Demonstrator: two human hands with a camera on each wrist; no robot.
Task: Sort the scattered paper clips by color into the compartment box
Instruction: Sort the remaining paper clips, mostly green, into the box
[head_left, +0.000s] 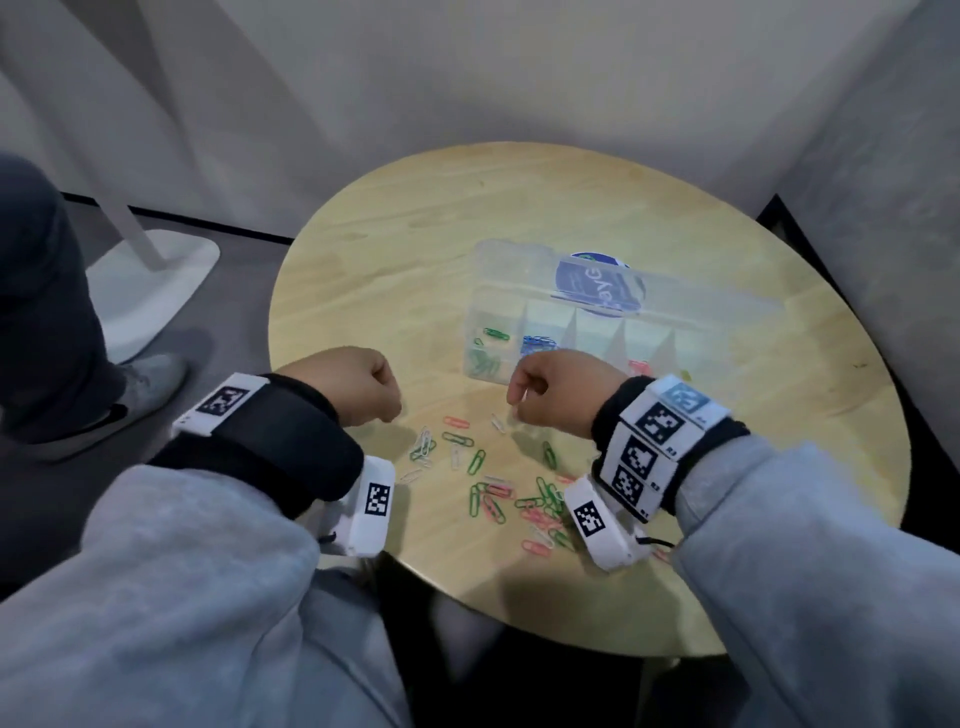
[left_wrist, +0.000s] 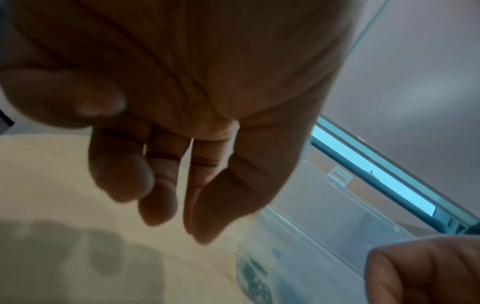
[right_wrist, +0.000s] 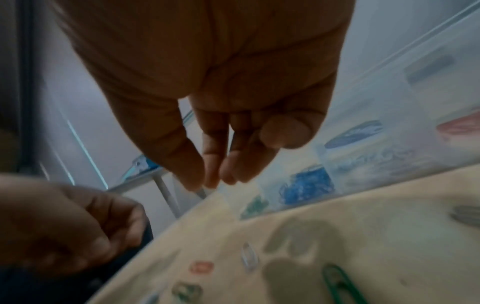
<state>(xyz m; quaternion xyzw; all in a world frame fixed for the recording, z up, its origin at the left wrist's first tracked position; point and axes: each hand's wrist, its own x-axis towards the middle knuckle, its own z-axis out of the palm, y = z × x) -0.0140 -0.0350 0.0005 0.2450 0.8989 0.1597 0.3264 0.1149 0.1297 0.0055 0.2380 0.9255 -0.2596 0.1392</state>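
A clear compartment box (head_left: 483, 312) stands mid-table with its lid folded back. Green clips (head_left: 485, 358) fill its leftmost cell, blue clips (head_left: 537, 343) the one beside it, pink ones (head_left: 636, 366) a cell further right. Green, pink and white paper clips (head_left: 498, 493) lie scattered on the table in front of the box. My left hand (head_left: 387, 410) hovers left of the box, fingers loosely curled and holding nothing (left_wrist: 135, 156). My right hand (head_left: 519, 402) hangs over the box's front wall (right_wrist: 376, 144); its fingers (right_wrist: 246, 156) point down, and I see no clip in them.
The round wooden table (head_left: 675, 234) sits in a corner with walls behind and to the right. Another person's leg and shoe (head_left: 104, 400) stand at the left, by a white stand base (head_left: 150, 291). A green clip (right_wrist: 340, 283) lies under my right hand.
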